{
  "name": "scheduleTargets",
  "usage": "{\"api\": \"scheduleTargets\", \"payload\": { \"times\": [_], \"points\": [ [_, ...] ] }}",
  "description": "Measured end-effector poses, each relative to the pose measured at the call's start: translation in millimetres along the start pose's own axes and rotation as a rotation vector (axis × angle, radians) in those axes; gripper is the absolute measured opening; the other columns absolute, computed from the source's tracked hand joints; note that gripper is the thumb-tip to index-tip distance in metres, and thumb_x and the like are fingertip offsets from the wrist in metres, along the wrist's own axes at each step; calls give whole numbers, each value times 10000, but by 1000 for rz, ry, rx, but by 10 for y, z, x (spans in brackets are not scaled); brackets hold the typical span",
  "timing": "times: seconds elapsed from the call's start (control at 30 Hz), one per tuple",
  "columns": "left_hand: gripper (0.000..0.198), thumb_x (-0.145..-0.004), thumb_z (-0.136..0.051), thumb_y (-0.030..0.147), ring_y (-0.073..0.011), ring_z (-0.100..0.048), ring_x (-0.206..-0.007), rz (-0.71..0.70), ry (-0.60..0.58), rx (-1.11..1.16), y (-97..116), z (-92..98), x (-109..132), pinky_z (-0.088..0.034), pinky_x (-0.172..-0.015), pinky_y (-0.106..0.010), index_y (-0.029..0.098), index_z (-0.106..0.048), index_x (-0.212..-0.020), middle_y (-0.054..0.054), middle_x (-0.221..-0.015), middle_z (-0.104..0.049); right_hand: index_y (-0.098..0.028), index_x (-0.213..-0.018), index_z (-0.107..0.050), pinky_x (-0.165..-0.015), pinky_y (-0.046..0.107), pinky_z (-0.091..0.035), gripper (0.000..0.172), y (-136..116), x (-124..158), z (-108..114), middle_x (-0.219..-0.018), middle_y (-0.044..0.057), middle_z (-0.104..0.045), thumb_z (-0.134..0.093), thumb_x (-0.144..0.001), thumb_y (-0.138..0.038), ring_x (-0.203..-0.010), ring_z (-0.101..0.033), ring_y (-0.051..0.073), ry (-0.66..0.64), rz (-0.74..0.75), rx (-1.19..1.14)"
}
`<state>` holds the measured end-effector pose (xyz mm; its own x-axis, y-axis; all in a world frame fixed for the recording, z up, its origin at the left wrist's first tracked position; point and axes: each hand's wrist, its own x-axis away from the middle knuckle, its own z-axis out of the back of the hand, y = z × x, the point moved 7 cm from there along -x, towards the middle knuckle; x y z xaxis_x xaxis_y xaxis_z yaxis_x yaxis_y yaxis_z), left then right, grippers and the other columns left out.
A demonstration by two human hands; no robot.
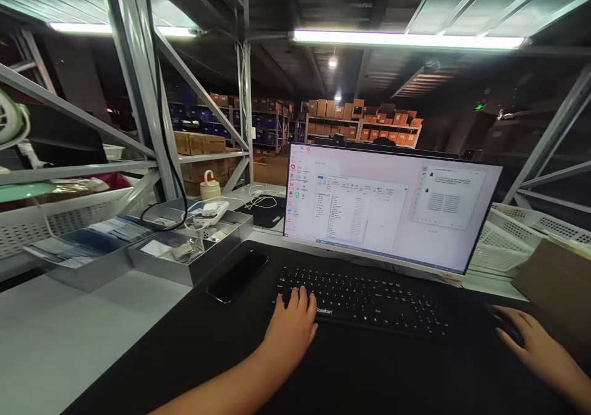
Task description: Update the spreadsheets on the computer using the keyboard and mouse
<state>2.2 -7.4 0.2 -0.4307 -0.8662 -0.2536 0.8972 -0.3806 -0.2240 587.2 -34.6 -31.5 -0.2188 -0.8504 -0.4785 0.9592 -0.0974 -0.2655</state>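
Note:
My left hand (294,318) rests with its fingers apart on the left end of a black keyboard (364,298). Over at the right, my right hand (535,341) is wrapped round a black computer mouse (510,329), which it partly hides. Behind the keyboard stands a lit monitor (360,187) with a file window and a chat-like window on its screen; the text is too small to read. To the left of the keyboard a dark smartphone (237,275) lies flat. Everything sits on a black desk mat (221,341).
Grey trays (184,261) with papers, a cable and a white power strip (210,212) stand at the left, a cream bottle (210,187) behind them. A cardboard box (554,286) and white perforated baskets (503,242) are on the right. Metal shelf posts (138,82) frame the desk.

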Motion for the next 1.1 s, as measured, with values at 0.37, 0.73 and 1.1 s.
{"api": "scheduleTargets", "payload": {
  "times": [0.37, 0.73, 1.1],
  "points": [
    [534, -965, -450, 372, -367, -481, -1364, 6, -3, 20, -4, 4, -3, -456, -1052, -624, 165, -458, -1457, -205, -1499, -487, -348, -1142, -602, -929, 530, -551, 562, -10, 13, 30, -1163, 86, -669, -513, -672, -643, -1110, -658, 358, 60, -28, -86],
    [509, -955, -462, 327, -366, -494, -1352, 0, 38, -12, 6, 33, -8, -469, -1032, -620, 179, -486, -1441, -205, -1484, -506, -268, -1232, -548, -1063, 501, -467, 581, -101, 59, 97, -1227, 112, -636, -485, -717, -531, -1180, -627, 337, 19, -16, 23],
    [512, -959, -423, 291, -363, -481, -1366, -20, -2, -39, 8, 63, 0, -474, -1037, -601, 171, -467, -1454, -196, -1498, -490, -256, -1243, -566, -979, 480, -515, 578, -329, 146, 264, -1278, 106, -631, -453, -760, -553, -1156, -633, 324, -30, -91, 106]
  ]
}}
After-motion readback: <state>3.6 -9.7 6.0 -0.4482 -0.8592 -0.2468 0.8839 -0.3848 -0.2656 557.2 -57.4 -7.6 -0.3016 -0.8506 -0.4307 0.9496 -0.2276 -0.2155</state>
